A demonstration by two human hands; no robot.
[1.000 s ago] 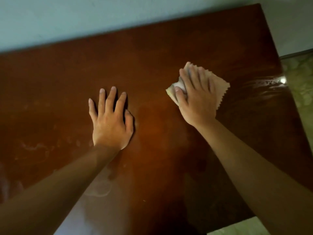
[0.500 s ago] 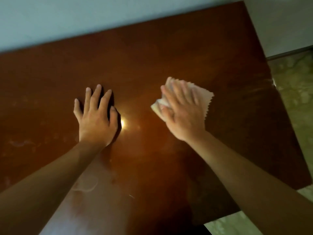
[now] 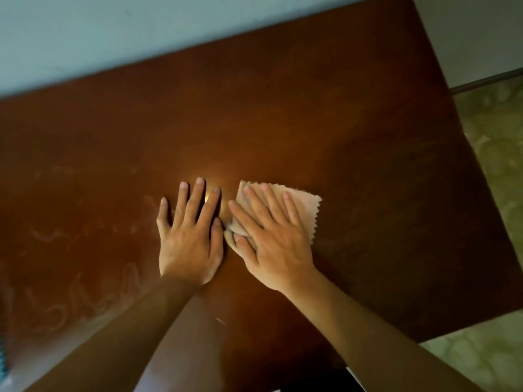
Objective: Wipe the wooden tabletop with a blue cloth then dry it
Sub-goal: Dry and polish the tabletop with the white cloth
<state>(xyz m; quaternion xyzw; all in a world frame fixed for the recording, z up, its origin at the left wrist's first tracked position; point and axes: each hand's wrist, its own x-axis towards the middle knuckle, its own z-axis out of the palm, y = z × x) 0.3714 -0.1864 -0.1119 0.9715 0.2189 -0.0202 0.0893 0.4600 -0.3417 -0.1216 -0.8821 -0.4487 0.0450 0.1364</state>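
A dark reddish-brown wooden tabletop fills most of the head view. My right hand lies flat with straight fingers on a pale cream cloth with zigzag edges, pressing it onto the wood near the middle. My left hand rests flat on the bare wood just left of the cloth, fingers spread, its thumb nearly touching my right thumb. A sliver of something blue shows at the far left edge; I cannot tell what it is.
Pale smear marks streak the left part of the tabletop. A light wall runs behind the table's far edge. Greenish patterned floor lies beyond the table's right edge and near corner.
My right hand has slid the cream cloth leftward and toward me, ending beside my left hand. Its fingers now lie flatter on the cloth. The left hand stays flat on the wood.
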